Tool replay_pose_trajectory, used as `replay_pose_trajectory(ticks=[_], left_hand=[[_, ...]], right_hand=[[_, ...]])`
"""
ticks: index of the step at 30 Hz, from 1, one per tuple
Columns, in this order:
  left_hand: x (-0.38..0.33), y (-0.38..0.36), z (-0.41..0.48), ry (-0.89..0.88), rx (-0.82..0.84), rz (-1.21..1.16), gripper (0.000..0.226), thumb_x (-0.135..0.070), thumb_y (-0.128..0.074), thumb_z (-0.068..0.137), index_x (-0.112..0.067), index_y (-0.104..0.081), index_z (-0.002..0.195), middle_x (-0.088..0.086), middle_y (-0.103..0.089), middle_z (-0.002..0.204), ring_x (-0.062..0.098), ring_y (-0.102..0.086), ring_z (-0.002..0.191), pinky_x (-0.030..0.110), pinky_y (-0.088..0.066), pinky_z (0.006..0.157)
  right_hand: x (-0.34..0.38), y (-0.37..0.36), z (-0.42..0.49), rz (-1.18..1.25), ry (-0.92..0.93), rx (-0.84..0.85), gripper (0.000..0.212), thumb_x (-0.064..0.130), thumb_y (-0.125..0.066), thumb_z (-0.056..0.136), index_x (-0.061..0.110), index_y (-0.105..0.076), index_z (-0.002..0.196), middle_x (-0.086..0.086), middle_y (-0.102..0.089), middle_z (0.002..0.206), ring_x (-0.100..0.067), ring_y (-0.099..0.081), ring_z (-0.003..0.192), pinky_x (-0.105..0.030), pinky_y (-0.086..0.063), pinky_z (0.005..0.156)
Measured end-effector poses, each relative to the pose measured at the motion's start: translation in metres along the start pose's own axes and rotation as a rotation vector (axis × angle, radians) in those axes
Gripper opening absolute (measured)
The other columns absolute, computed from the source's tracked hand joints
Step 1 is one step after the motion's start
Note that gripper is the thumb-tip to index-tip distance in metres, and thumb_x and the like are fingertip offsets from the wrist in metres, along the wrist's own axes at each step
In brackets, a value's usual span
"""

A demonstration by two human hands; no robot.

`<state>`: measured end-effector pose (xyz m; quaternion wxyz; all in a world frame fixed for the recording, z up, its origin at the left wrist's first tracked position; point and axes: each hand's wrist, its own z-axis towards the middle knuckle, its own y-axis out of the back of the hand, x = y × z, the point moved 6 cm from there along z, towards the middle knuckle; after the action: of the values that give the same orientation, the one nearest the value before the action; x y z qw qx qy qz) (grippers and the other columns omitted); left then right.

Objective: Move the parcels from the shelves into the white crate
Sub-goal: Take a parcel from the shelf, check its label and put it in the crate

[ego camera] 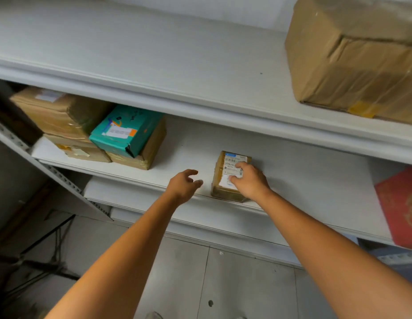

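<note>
Where my right grip lies: on top of the small brown parcel, fingers bent down onto its white shipping label; I cannot tell whether they hold it or merely rest there.
My left grip: open, fingers loosely curved, holding nothing; it hovers over the front edge of the middle shelf, just left of the small brown parcel and apart from it.
Small brown parcel: flat on the middle shelf, near the front edge, label upward.
Middle shelf, left end: a teal parcel lies tilted on a brown taped box, beside two stacked brown boxes.
Middle shelf, right end: a red box, cut off by the frame.
Upper shelf: a large brown taped carton at the right.
Below: grey floor.
</note>
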<state>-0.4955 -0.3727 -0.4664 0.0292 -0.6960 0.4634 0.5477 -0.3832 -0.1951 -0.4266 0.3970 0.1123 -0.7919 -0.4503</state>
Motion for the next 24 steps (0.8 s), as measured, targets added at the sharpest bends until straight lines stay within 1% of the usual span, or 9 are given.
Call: replay_pose_trajectory(ticks=[4,9,13,16,20,24], left_hand=[[0.013,0.068,-0.025,0.022,-0.117,0.068,0.045,-0.032,-0.063,0.095,-0.020,-0.054,0.137,0.014,-0.064,0.127,0.030,-0.061,0.113,0.035,-0.049,0.094],[0.039,0.153,-0.047,0.083,-0.274,0.128,0.043,-0.034,-0.063,0.094,-0.023,-0.057,0.134,0.010,-0.066,0.123,0.028,-0.061,0.111,0.035,-0.048,0.095],[0.057,0.206,-0.050,0.113,-0.365,0.088,0.045,-0.035,-0.062,0.094,-0.022,-0.055,0.137,0.010,-0.064,0.127,0.028,-0.060,0.114,0.037,-0.048,0.096],[0.065,0.230,-0.043,0.103,-0.416,0.050,0.051,-0.038,-0.063,0.093,-0.023,-0.051,0.140,0.010,-0.060,0.133,0.028,-0.058,0.118,0.033,-0.045,0.091],[0.065,0.247,-0.028,0.060,-0.479,-0.040,0.060,-0.039,-0.064,0.093,-0.020,-0.041,0.145,0.011,-0.053,0.141,0.028,-0.052,0.126,0.040,-0.044,0.101],[0.065,0.249,-0.012,-0.008,-0.454,-0.113,0.068,-0.034,-0.068,0.091,-0.017,-0.035,0.149,0.010,-0.048,0.146,0.027,-0.050,0.131,0.044,-0.045,0.106]], right_hand=[[0.057,-0.013,0.000,-0.001,0.091,0.089,0.045,0.033,-0.065,0.091,0.018,-0.056,0.133,-0.010,-0.061,0.130,-0.031,-0.056,0.121,-0.033,-0.046,0.100],[0.132,-0.039,0.001,0.005,0.202,0.151,0.049,0.036,-0.062,0.094,0.019,-0.052,0.138,-0.008,-0.057,0.137,-0.029,-0.052,0.124,-0.034,-0.043,0.101],[0.176,-0.062,0.007,0.032,0.247,0.171,0.051,0.037,-0.064,0.093,0.018,-0.051,0.139,-0.009,-0.057,0.137,-0.030,-0.054,0.124,-0.035,-0.044,0.099],[0.204,-0.077,0.016,0.095,0.247,0.178,0.054,0.038,-0.064,0.093,0.017,-0.050,0.140,-0.010,-0.056,0.139,-0.029,-0.054,0.125,-0.034,-0.045,0.099],[0.229,-0.091,0.029,0.232,0.216,0.149,0.060,0.039,-0.063,0.093,0.018,-0.043,0.145,-0.008,-0.054,0.140,-0.027,-0.053,0.126,-0.033,-0.045,0.099],[0.243,-0.105,0.040,0.399,0.168,0.131,0.065,0.035,-0.066,0.092,0.017,-0.037,0.148,-0.008,-0.057,0.132,-0.025,-0.057,0.118,-0.044,-0.051,0.098]])
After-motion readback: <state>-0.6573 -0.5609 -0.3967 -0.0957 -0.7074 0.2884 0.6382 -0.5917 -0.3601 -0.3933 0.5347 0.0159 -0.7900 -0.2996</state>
